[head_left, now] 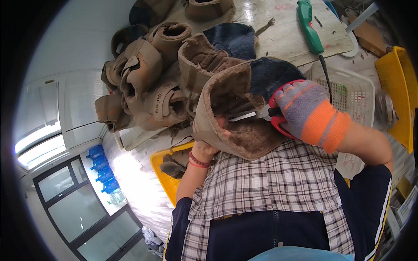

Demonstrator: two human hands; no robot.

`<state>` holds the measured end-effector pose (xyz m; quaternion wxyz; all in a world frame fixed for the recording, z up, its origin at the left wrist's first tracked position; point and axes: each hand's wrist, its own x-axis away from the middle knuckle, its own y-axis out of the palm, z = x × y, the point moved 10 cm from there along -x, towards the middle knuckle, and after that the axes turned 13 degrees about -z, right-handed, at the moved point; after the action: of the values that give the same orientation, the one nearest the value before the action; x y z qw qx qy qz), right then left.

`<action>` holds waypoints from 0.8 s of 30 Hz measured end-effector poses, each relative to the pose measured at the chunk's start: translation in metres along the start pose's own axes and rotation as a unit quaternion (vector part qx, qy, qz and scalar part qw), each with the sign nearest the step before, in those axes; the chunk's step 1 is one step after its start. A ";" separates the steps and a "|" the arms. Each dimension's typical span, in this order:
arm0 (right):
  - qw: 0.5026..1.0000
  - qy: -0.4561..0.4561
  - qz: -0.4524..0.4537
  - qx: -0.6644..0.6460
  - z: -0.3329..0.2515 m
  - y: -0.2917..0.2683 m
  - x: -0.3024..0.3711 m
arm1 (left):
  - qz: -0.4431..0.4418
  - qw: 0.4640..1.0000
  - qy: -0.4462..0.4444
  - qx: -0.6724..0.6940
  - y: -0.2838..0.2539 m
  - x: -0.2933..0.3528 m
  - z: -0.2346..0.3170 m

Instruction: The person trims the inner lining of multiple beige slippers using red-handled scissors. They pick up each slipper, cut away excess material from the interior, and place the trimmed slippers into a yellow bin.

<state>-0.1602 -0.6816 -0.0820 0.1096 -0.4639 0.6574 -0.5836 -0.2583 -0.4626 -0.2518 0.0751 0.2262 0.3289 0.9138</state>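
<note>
My right hand (303, 108), in a grey and orange glove, is closed around the red handles of a pair of scissors (262, 113). The blades are parted and reach into the brown fleece lining of a tan knee pad (257, 141). My left hand (204, 150), bare with a beaded bracelet and red string at the wrist, grips the pad from its left side. Some of its fingertips show inside the pad, close to the blade tips; the other fingers are hidden behind it. A dark blue panel (274, 71) extends from the pad's far side.
More tan knee pads (146, 65) are heaped on the table's left. A green corded power tool (310, 28) lies at the far right. A white basket (365, 87) stands right of my arm, a yellow crate (396, 91) beyond it. Another yellow bin (159, 167) is at lower left.
</note>
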 end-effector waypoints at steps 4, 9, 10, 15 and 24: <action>1.000 -0.013 0.014 0.018 -0.003 0.002 -0.003 | -0.055 0.996 0.020 -0.060 0.025 -0.007 0.014; 1.000 -0.025 -0.011 0.009 -0.003 0.003 -0.004 | -0.038 0.997 0.032 -0.053 0.025 -0.008 0.017; 1.000 -0.026 -0.017 0.004 -0.003 0.004 -0.004 | -0.065 0.981 0.075 -0.164 0.031 -0.007 0.029; 1.000 -0.022 -0.007 0.015 -0.004 0.003 -0.002 | -0.067 0.975 0.048 -0.208 0.037 -0.001 0.028; 0.966 0.047 0.209 -0.142 0.058 -0.026 0.047 | -0.108 0.927 0.102 -0.345 0.093 0.006 0.054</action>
<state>-0.1335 -0.7516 -0.0580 0.1311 -0.2988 0.8207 -0.4691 -0.2379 -0.5023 -0.1539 0.2125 0.0546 0.0219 0.9754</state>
